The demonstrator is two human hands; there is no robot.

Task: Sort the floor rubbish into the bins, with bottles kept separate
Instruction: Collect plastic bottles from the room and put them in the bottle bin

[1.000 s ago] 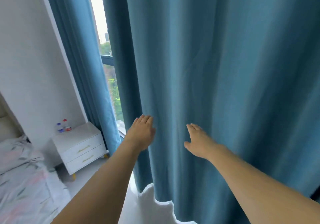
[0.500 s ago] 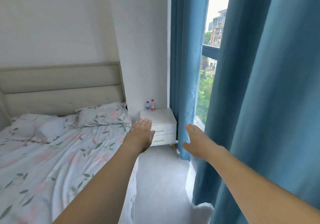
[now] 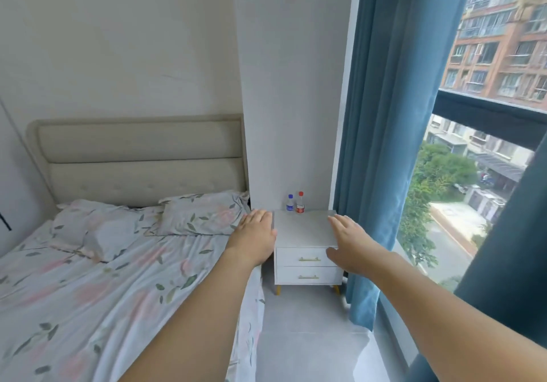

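The bed fills the left, the white nightstand stands by the curtain, and two small bottles stand on its back edge. Left hand and right hand reach forward, fingers relaxed, holding nothing; I think she is searching, and next must step nearer to the bottles

- A strip of bare grey floor runs ahead between a bed on the left and a blue curtain on the right.
- A white nightstand blocks the strip's far end, against the wall.
- Two small bottles stand at the nightstand's back edge; the front of its top is bare.
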